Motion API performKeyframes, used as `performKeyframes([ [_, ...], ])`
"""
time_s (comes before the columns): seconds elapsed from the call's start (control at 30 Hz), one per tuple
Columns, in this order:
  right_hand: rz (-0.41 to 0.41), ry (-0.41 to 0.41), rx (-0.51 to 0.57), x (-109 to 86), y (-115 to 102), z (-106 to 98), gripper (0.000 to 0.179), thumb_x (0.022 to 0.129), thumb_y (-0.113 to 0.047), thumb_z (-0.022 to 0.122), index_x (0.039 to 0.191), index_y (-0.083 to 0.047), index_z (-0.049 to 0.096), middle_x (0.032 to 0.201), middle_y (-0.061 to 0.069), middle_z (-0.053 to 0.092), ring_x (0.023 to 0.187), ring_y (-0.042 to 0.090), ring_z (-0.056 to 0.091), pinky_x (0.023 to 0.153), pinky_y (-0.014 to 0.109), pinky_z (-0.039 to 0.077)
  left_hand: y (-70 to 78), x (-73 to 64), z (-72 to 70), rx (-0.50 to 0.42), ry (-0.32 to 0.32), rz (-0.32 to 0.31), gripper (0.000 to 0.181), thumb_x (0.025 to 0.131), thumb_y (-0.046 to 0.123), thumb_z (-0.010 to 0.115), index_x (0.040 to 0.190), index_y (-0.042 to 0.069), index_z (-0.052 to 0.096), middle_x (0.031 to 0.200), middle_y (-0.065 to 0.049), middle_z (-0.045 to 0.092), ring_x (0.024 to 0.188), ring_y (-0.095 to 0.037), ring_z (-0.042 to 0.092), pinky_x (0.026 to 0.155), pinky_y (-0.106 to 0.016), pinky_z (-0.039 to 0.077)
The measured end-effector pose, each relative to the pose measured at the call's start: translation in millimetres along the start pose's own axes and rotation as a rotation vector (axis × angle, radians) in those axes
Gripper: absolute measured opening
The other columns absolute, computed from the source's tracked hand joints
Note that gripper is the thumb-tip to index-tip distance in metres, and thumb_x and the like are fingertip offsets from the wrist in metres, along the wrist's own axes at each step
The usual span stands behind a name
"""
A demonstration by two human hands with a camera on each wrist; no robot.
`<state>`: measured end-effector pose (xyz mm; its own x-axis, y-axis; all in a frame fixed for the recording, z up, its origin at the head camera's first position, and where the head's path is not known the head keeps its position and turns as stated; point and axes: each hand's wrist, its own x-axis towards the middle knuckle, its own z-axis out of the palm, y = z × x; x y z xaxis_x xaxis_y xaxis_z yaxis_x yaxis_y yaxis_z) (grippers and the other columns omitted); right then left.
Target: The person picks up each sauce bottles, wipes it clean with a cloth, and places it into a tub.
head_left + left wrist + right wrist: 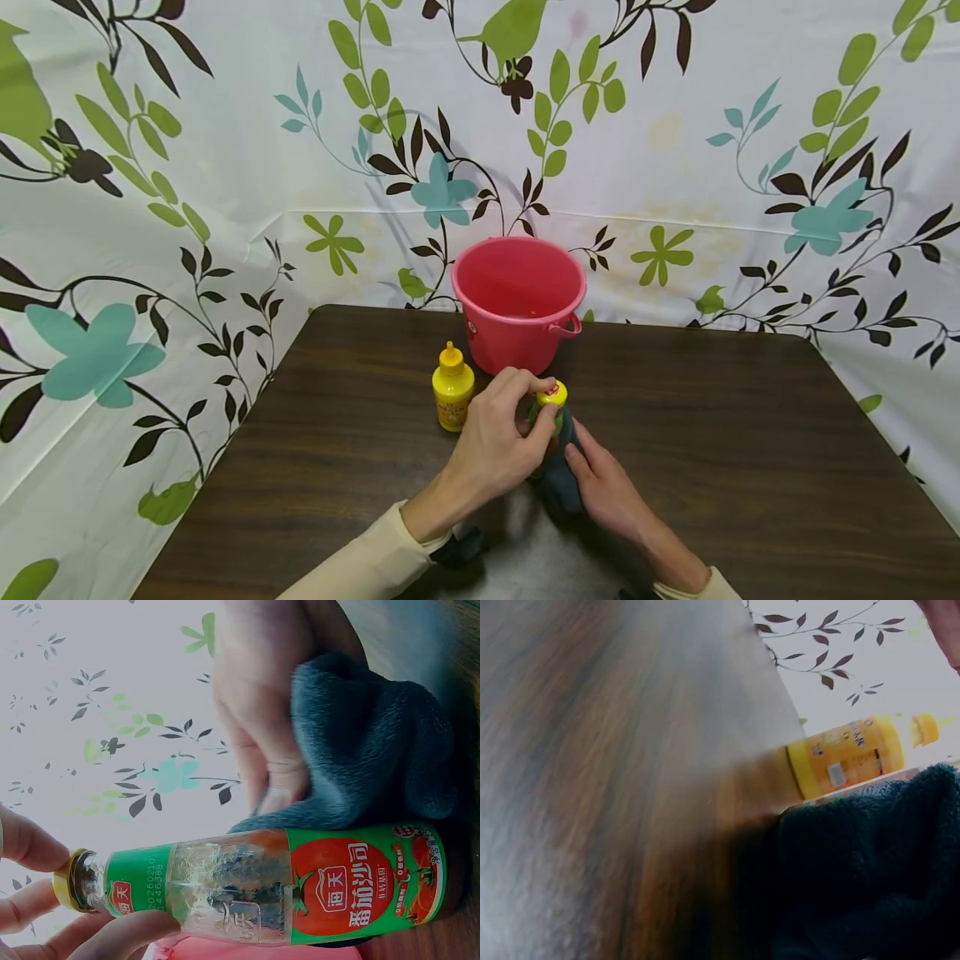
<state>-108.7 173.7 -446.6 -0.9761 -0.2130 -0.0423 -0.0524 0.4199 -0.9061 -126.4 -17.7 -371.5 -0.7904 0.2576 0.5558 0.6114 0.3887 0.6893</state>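
A glass ketchup bottle [232, 889] with green labels and a yellow cap [553, 393] stands on the table. My left hand [491, 433] pinches it at the cap and neck from above. In the left wrist view a thumb and fingers surround the cap. A dark teal cloth [367, 742] lies against the bottle's side, gripped by my right hand [611, 492]. Folds of the cloth hide part of the right fingers. To the left of my left hand stands a yellow squeeze bottle [453, 392] with a pointed nozzle, also visible in the right wrist view.
Behind the bottles a pink bucket [517, 333] stands near the table's back edge, its handle lug facing right. The dark wooden table [712, 417] reaches to a white curtain [637, 167] printed with leaves and birds.
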Motion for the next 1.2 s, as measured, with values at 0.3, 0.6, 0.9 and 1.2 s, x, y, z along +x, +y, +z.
performKeyframes([
  [0.3, 0.006, 0.017, -0.322, -0.5, 6.3, 3.2, 0.054, 0.112, -0.016, 0.049, 0.165, -0.01, 0.037, 0.152, 0.02, 0.061, 0.139, 0.039, 0.06, 0.115, 0.061, 0.047, -1.7, -1.1, 0.4, -0.01, -0.001, 0.0, 0.019, 0.093, 0.011, 0.073, 0.112, 0.01, 0.071, 0.121, -0.004, 0.074, 0.073, -0.021, 0.059, 0.061, -0.018, 0.051],
  [0.6, 0.015, -0.007, -0.43, 0.7, 3.6, 3.0, 0.053, 0.111, -0.013, 0.051, 0.162, -0.007, 0.041, 0.162, 0.033, 0.043, 0.142, 0.048, 0.054, 0.116, 0.064, 0.044, -0.9, -0.8, -1.1, -0.008, -0.015, -0.018, 0.019, 0.094, 0.012, 0.073, 0.112, 0.011, 0.071, 0.122, -0.003, 0.074, 0.073, -0.02, 0.059, 0.061, -0.019, 0.05],
  [0.9, 0.066, 0.04, -0.233, -2.3, -1.6, 2.4, 0.055, 0.112, -0.016, 0.049, 0.165, -0.015, 0.038, 0.157, 0.018, 0.056, 0.147, 0.039, 0.052, 0.119, 0.064, 0.041, -0.6, -0.7, -1.3, -0.013, -0.016, -0.01, 0.02, 0.094, 0.012, 0.073, 0.114, 0.01, 0.071, 0.122, -0.003, 0.074, 0.073, -0.018, 0.057, 0.061, -0.019, 0.051],
  [1.2, 0.054, 0.069, 0.07, -0.5, -18.8, 0.6, 0.053, 0.114, -0.017, 0.042, 0.167, -0.019, 0.034, 0.167, 0.009, 0.046, 0.152, 0.031, 0.046, 0.124, 0.056, 0.039, -2.3, 0.3, -0.8, -0.018, -0.03, -0.025, 0.02, 0.095, 0.012, 0.073, 0.114, 0.01, 0.071, 0.123, -0.004, 0.073, 0.075, -0.02, 0.059, 0.062, -0.02, 0.052],
])
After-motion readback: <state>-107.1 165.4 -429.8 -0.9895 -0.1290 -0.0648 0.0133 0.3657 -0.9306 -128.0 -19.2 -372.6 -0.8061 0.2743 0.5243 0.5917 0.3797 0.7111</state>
